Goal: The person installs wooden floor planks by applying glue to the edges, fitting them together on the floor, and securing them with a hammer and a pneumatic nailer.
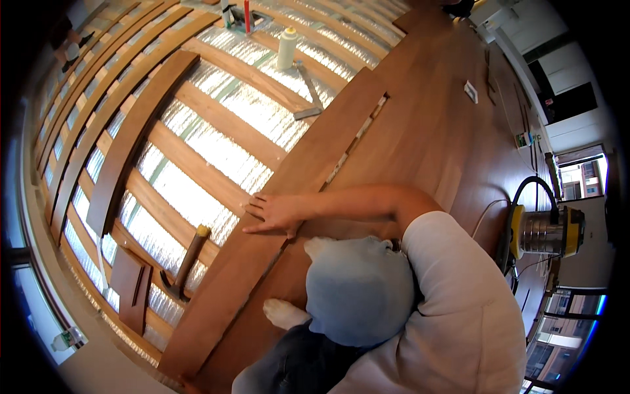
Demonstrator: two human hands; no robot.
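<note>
My right hand (275, 213) lies flat on the wooden floorboards (216, 315) with its fingers spread, beside a long dark seam between boards. A pale blue, fabric-covered rounded form (357, 292), apparently my knee, is just below that hand, near a white-socked foot (285, 314). My left hand is not in view. A claw hammer (191, 256) with a yellow-ended handle rests on the battens left of the boards. A narrow gap (354, 141) with pale patches runs through the boards beyond my hand.
Battens over silver foil (230, 105) fill the left, bearing loose planks (147, 128), a white bottle (287, 49) and a metal bar tool (308, 92). A yellow-and-steel vacuum (541, 233) stands right. Another person's legs (65, 46) show top left; wall and windows (581, 177) border the room.
</note>
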